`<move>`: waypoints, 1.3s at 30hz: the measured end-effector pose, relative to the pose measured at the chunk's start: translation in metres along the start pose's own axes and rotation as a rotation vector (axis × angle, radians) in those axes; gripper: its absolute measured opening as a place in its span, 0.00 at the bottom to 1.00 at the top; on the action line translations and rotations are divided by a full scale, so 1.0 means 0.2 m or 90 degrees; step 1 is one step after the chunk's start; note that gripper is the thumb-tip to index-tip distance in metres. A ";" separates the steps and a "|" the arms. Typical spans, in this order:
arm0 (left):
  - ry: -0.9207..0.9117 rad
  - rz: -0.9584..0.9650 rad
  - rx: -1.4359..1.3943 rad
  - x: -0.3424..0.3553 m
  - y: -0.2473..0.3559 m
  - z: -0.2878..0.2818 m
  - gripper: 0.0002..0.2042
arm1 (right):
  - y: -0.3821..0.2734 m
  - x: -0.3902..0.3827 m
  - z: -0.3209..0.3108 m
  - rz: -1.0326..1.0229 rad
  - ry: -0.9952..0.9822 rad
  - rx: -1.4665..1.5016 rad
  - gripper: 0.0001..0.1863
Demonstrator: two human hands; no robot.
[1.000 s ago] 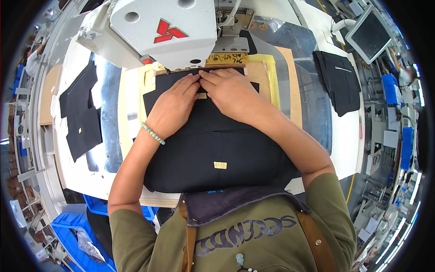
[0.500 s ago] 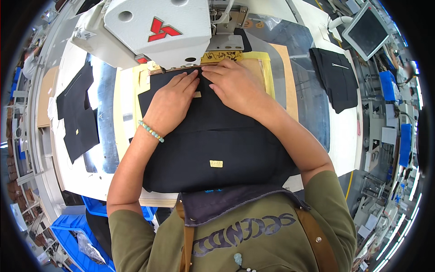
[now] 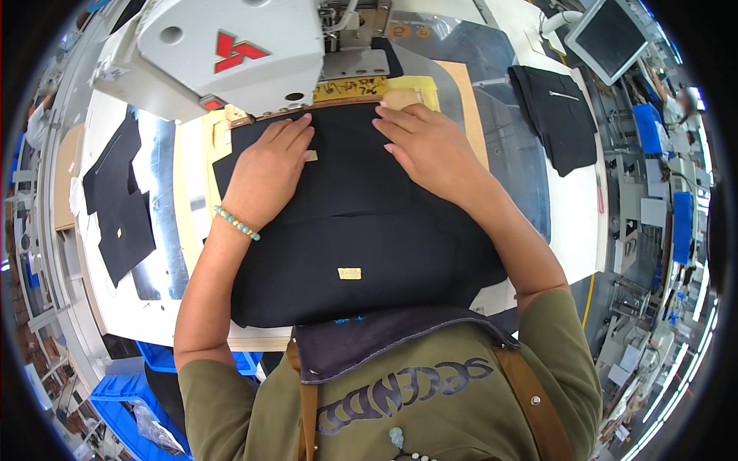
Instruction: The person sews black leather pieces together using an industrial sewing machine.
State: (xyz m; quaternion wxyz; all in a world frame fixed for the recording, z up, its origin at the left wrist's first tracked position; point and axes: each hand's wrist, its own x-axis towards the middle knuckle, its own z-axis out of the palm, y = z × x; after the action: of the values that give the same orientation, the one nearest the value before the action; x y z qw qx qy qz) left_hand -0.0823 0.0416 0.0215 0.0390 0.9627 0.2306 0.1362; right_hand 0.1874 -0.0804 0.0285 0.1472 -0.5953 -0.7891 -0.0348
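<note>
A large black fabric piece with small yellow stickers spreads before me and hangs over the table's near edge. On its upper left part my left hand lies flat, fingers stretched toward the fabric's far edge. My right hand rests at the fabric's upper right, its fingers outstretched and its fingertips by the far right corner. That far edge runs along a brown strip beneath a yellow taped clamp. Over it stands the white head of a sewing machine. Neither hand grips anything.
Cut black fabric pieces lie on the left of the white table. A folded black stack with a zipper sits at right, below a monitor. Blue crates stand at the lower left.
My right hand has slid right along the fabric's far edge, away from my left hand. The left hand stays on the fabric. The whole view has shifted slightly.
</note>
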 end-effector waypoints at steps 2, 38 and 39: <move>0.002 0.008 0.002 -0.01 -0.01 0.01 0.17 | 0.00 0.00 0.00 -0.008 -0.008 -0.008 0.21; -0.046 0.066 -0.049 0.06 0.12 0.00 0.20 | -0.06 0.05 0.00 -0.052 -0.058 0.028 0.24; -0.047 0.072 -0.038 0.06 0.13 0.00 0.20 | -0.05 0.04 0.00 -0.061 -0.058 0.033 0.24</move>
State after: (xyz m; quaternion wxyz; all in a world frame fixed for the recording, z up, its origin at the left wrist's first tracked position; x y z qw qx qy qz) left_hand -0.0600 0.0237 0.0288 0.0686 0.9769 0.1703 0.1096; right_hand 0.1752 -0.0756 0.0329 0.1248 -0.5540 -0.8230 0.0061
